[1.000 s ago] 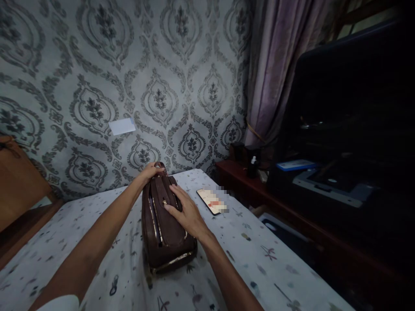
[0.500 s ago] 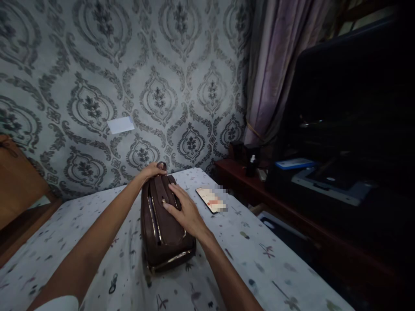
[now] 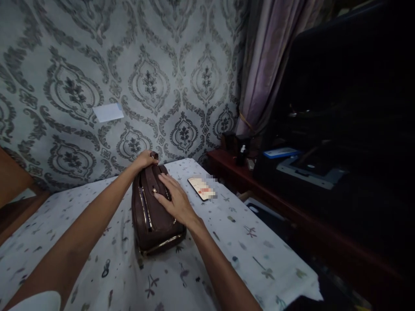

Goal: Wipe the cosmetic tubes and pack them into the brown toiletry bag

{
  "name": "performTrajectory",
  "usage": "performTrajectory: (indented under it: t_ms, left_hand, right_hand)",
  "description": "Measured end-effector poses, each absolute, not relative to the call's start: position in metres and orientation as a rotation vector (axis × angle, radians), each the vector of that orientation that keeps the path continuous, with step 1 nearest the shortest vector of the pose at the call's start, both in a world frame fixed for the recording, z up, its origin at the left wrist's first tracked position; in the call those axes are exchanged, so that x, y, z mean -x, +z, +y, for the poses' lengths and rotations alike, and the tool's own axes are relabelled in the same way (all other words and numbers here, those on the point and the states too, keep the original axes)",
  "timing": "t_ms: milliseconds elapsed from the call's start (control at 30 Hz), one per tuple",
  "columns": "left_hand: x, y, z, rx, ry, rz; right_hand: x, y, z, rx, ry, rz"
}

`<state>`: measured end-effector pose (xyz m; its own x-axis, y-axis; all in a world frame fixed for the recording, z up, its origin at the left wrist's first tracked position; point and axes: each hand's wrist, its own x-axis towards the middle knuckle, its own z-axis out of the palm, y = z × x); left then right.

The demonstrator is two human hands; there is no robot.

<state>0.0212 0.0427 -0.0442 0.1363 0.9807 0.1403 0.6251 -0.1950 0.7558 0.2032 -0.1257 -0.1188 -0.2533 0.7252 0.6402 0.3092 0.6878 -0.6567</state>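
Observation:
A dark brown bag [image 3: 158,216] with gold zippers lies lengthwise on the white patterned bedsheet [image 3: 220,242]. At its far end, my left hand [image 3: 145,160] is closed around the bag's short top handle [image 3: 154,155]. My right hand [image 3: 177,201] rests flat on the bag's front, fingers stretched out, its thumb close to a small gold stud. One long zipper left of that hand looks partly open. To the right of the bag lies a phone [image 3: 201,188] with its screen lit and partly blurred out.
Patterned wallpaper [image 3: 149,82] rises behind, with a white card [image 3: 108,112] on it. On the right, a dark red wooden ledge [image 3: 227,166] holds small dark items beside a large black screen [image 3: 340,99]. A purple curtain [image 3: 261,65] hangs there. A brown wooden piece [image 3: 13,177] stands at left.
The view has shifted, so everything sits a little further left and higher. My hands keep the same places on the bag, and the bag stays beside the phone.

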Motion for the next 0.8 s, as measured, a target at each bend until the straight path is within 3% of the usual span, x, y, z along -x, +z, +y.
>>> performTrajectory:
  t_ms: [800]
  left_hand:
    - [-0.026, -0.046, 0.015, -1.762, 1.061, 1.426]
  right_hand:
    - [-0.202, -0.122, -0.123, 0.804, 0.511, -1.816]
